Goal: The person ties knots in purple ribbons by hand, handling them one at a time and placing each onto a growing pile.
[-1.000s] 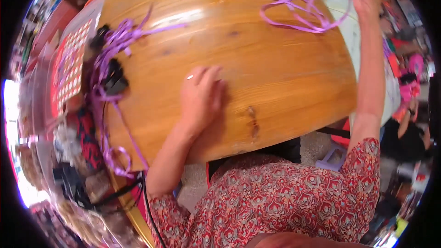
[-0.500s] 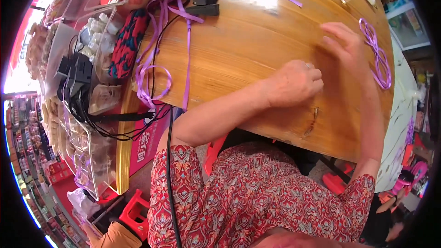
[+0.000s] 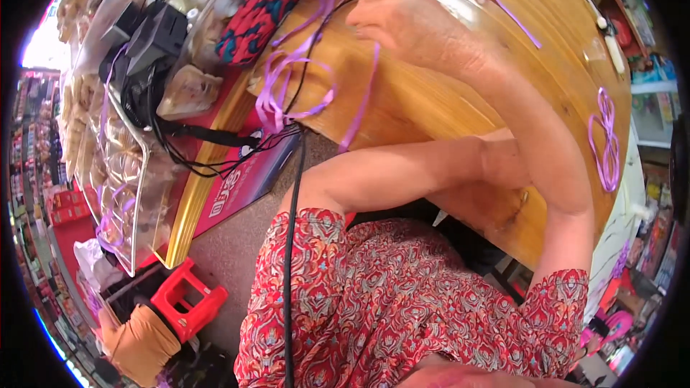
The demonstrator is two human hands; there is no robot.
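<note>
I see the purple ribbon (image 3: 316, 82) heaped in loose loops at the upper centre of the frame, spilling over the near edge of the wooden tabletop (image 3: 460, 100). My right hand (image 3: 410, 21) reaches across to it from the right, fingers curled down into the strands with one strand hanging from it; how firmly it grips I cannot tell. My left forearm lies across the middle of the frame, and the left hand is hidden behind the right arm. A smaller looped piece of ribbon (image 3: 606, 144) lies well apart at the right edge. A black cable (image 3: 291, 259) runs down over my red patterned sleeve. A red stool (image 3: 188, 300) stands at the lower left.
</note>
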